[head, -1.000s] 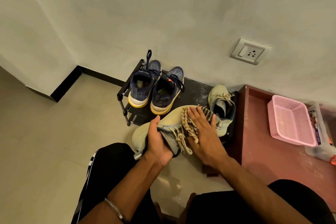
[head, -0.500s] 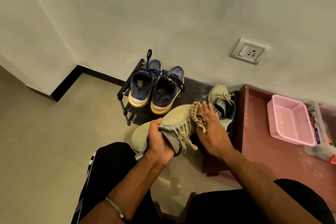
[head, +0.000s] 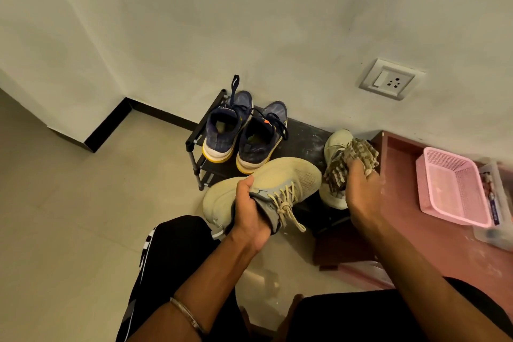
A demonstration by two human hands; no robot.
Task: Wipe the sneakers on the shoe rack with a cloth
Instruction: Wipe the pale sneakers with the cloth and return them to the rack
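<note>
The left hand [head: 249, 212] grips a soft tan mesh sneaker [head: 280, 183] by its heel opening. The right hand [head: 361, 189] squeezes a bumpy checked cloth [head: 349, 159] beside it, above the black shoe rack [head: 302, 139].

bare rack top [head: 305, 141] between navy sneakers [head: 244, 133] and beige sneaker [head: 334, 144], wall behind

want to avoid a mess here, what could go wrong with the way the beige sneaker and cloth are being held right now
1. The left hand grips the beige sneaker only at its collar, off the shoe rack; it could slip and fall.
2. Its loose laces dangle and could snag.
3. The cloth bunched in the right hand hangs beside the second beige sneaker at the rack's edge and might nudge it off.
</note>
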